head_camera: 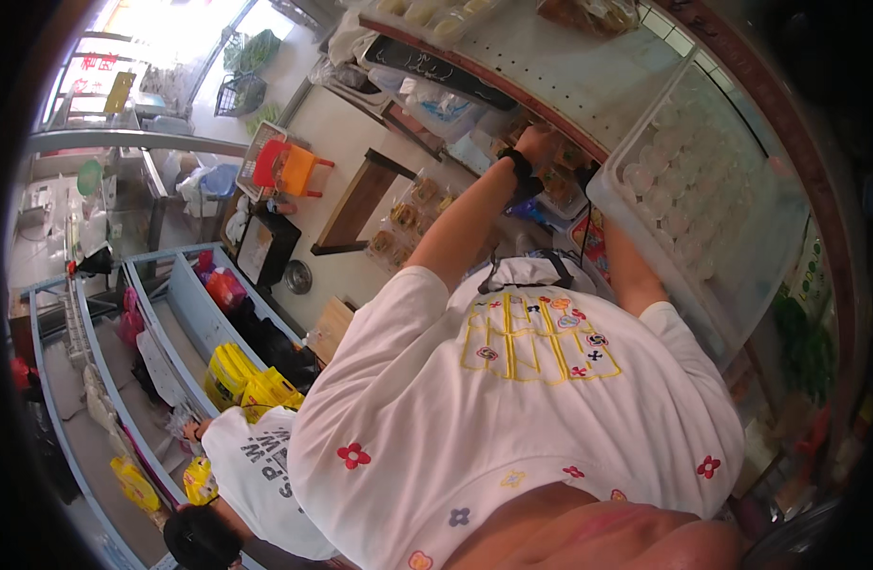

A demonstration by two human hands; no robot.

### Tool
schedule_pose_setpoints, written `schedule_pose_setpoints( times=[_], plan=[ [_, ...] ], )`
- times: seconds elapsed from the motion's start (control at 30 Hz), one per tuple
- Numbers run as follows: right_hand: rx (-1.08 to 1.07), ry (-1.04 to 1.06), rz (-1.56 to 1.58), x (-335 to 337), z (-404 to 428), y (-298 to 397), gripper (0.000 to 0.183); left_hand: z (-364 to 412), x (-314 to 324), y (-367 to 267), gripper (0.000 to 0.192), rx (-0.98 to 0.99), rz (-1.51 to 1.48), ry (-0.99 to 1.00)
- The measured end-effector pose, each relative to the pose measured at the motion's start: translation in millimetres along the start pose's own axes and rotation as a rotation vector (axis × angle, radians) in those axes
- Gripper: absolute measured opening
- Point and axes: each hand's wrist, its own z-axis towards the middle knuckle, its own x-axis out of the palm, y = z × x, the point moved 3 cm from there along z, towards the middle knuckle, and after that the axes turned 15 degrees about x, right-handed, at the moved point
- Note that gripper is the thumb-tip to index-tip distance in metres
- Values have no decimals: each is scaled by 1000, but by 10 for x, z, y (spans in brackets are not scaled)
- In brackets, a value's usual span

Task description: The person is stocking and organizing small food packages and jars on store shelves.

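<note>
My left hand, with a black band at its wrist, reaches in under the red edge of a shelf. It is at some packets of brown food in a clear plastic container. Its fingers are partly hidden, so whether they grip a packet cannot be told. Only the forearm of my right arm shows; the hand is out of sight behind a large translucent plastic bin. Many round, clear-lidded cups fill that bin.
Bagged brown food pieces lie to the left, past a wooden frame. An orange and red stool stands beyond. At lower left, a person in a white shirt reaches among blue metal shelves holding yellow packages.
</note>
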Motion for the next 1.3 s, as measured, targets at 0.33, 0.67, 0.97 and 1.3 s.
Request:
schedule_pose_setpoints(
  times=[0.33, 0.67, 0.97, 1.3],
  plan=[
    [124, 160, 21, 81, -19, -111, 54, -43, 180, 46, 14, 203, 149, 97],
    [92, 311, 55, 298, 95, -40, 53, 98, 405, 406, 33, 130, 897, 634],
    [43, 478, 53, 507, 126, 191, 51, -10, 255, -44, 27, 137, 752, 921],
    [43, 668, 23, 701, 411, 26, 50, -232, -17, -284, 30, -130, 546, 36]
  ],
)
